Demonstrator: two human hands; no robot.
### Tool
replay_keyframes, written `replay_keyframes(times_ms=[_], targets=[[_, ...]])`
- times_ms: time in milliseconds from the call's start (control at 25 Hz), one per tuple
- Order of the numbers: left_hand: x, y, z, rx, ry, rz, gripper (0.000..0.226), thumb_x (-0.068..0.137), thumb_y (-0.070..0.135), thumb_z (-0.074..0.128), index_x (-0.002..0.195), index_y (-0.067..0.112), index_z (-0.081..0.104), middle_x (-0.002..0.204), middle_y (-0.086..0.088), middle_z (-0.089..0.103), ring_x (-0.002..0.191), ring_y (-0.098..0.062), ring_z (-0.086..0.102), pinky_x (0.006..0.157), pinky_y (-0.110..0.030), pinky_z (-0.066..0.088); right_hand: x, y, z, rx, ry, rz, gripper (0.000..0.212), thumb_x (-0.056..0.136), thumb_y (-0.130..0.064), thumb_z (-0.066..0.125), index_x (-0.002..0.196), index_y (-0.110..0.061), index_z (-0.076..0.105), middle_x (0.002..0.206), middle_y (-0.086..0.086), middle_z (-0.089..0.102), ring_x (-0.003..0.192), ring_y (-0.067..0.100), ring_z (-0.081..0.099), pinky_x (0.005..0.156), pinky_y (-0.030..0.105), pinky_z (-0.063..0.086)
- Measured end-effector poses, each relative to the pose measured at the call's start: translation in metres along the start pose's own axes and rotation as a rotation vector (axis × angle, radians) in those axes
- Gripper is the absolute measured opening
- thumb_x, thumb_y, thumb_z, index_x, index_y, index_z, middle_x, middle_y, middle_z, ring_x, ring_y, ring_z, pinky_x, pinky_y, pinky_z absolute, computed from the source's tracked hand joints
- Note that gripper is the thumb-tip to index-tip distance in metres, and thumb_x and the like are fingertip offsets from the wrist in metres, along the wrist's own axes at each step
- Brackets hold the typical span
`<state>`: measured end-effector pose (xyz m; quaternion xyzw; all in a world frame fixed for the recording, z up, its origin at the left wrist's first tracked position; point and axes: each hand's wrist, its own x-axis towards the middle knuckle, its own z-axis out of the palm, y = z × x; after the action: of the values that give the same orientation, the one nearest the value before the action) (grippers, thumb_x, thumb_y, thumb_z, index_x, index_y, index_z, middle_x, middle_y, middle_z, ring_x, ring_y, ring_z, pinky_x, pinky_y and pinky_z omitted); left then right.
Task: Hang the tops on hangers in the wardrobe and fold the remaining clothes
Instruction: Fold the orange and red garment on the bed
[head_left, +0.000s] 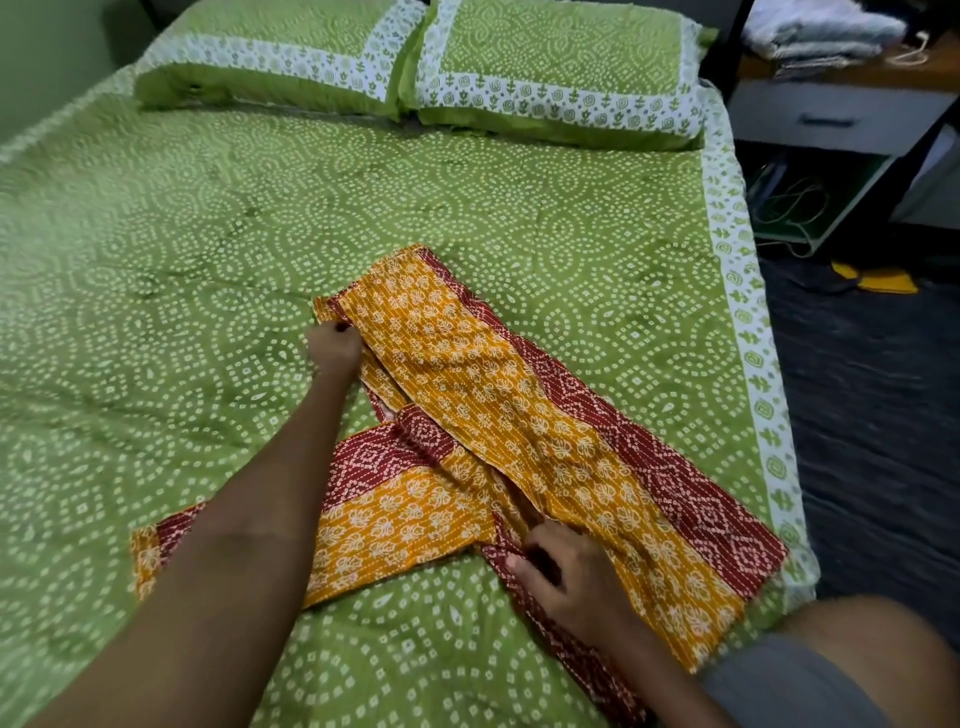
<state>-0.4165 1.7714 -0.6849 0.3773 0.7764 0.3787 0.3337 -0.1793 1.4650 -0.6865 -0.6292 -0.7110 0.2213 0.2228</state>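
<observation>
The bed (156, 249) fills nearly the whole room here, green dotted sheet with a white printed border running down its right edge, and there's wide open sheet to the left and beyond the work. Dark floor (872, 415) drops away just past that right border. Two pillows (561, 67) sit side by side at the head, touching. Off in the far right corner, a nightstand (831, 114) with a stack of folded cloth (821, 31) on top.

Now the trousers (519, 431), orange floral with red bands, lying flat near the bed's near right corner, one leg angled away, the other out to the left; the waist end almost reaches the border. Left hand (333, 345) pinches the far hem, fingers curled tight. Right hand (566, 577) grips the red fabric at the crotch, fingers bent round it. No labels or writing readable anywhere.
</observation>
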Motion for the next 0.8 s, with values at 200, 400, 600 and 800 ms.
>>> replay_keyframes(times_ms=[200,400,600,800], targets=[[0.013,-0.001,0.005,-0.001,-0.159,-0.094,0.084,0.068,0.069,0.062,0.112,-0.002,0.058,0.127,-0.024,0.051,0.106,-0.036,0.057,0.09,-0.044,0.05,0.01,0.01,-0.003,-0.198,0.207,0.218,0.048,0.071,-0.029,0.075,0.11,-0.008,0.058,0.102,0.01,0.062,0.089,0.021,0.061,0.072,0.029,0.055],[-0.02,0.03,0.009,0.502,-0.019,0.063,0.032,0.087,0.03,0.058,0.109,0.007,0.061,0.153,-0.025,0.011,0.14,-0.041,0.007,0.115,-0.051,0.004,0.013,0.013,-0.013,-0.163,0.254,0.172,0.031,0.064,0.001,0.08,0.092,0.0,0.066,0.08,0.008,0.063,0.061,0.01,0.055,0.05,0.015,0.051],[-0.031,0.068,0.023,0.023,-0.157,0.174,0.04,0.095,0.014,0.049,0.132,0.002,0.047,0.123,-0.016,0.056,0.1,-0.026,0.057,0.082,-0.037,0.048,0.006,0.016,-0.037,-0.244,0.308,0.228,0.049,0.055,-0.001,0.083,0.1,0.002,0.064,0.086,0.014,0.062,0.06,0.016,0.061,0.045,0.015,0.05],[-0.049,0.101,0.017,-0.678,-0.488,-0.249,0.027,0.102,0.011,0.033,0.096,-0.004,0.055,0.092,-0.012,0.063,0.081,-0.02,0.06,0.08,-0.03,0.053,-0.005,0.018,-0.055,-0.13,0.376,0.175,0.007,0.08,-0.002,0.062,0.088,-0.001,0.061,0.063,0.0,0.056,0.045,0.002,0.041,0.039,0.004,0.031]])
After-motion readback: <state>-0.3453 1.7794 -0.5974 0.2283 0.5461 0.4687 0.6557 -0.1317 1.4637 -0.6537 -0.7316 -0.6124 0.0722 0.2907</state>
